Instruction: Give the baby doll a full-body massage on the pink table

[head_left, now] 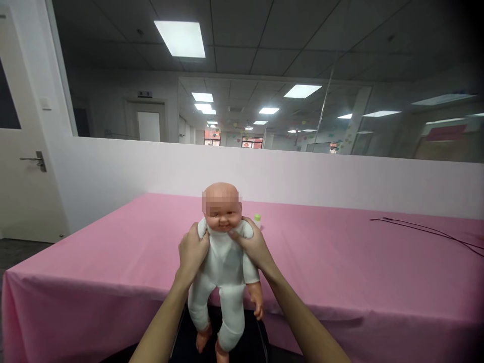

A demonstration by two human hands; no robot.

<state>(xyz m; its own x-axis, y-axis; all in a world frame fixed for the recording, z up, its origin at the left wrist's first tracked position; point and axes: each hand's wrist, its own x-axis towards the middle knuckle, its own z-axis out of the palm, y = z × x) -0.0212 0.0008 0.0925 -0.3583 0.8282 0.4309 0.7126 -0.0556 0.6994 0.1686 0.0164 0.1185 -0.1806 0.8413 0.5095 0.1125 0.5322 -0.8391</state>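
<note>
A baby doll (227,259) with a bald head and a white cloth body faces me upright at the table's front edge, its legs hanging over my dark-clothed lap. My left hand (192,249) grips it at the shoulder on the left of the view. Around the other shoulder, close to the neck, my right hand (252,244) is closed, with the thumb on the chest. One doll arm hangs down below my right hand. Behind that hand stands a small bottle with a green cap (257,218), partly hidden.
A pink cloth covers the table (321,262). Thin black cables (423,228) lie at its right side. Behind the table is a white low wall (302,179) with glass above. A door (26,166) is at the far left.
</note>
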